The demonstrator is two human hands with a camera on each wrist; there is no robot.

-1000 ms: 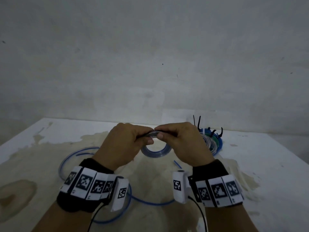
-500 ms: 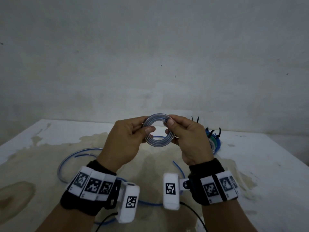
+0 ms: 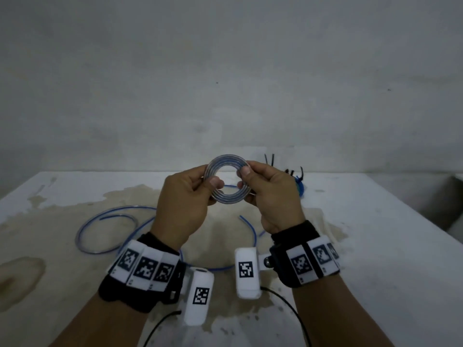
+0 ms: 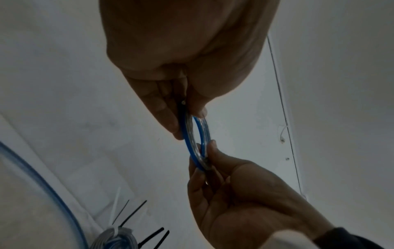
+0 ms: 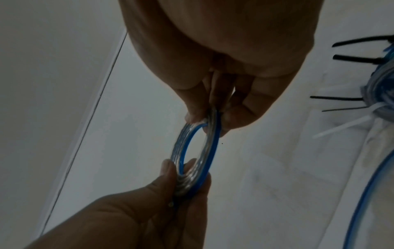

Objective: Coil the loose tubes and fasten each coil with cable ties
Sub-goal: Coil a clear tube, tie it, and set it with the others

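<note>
A small flat coil of clear tube with a blue stripe is held upright above the table, facing me. My left hand pinches its left side between thumb and fingers, and my right hand pinches its right side. In the left wrist view the coil runs edge-on from my left hand down to my right hand. In the right wrist view the coil hangs from my right hand, with my left hand gripping its lower end.
Loose blue-striped tubes curl over the stained white table under my hands. Finished coils bound with black and white cable ties lie behind my right hand, near the wall; they show again as tied coils.
Both hands have lifted the small coil off the table and tipped it from flat to upright, so that its open ring now faces me.
</note>
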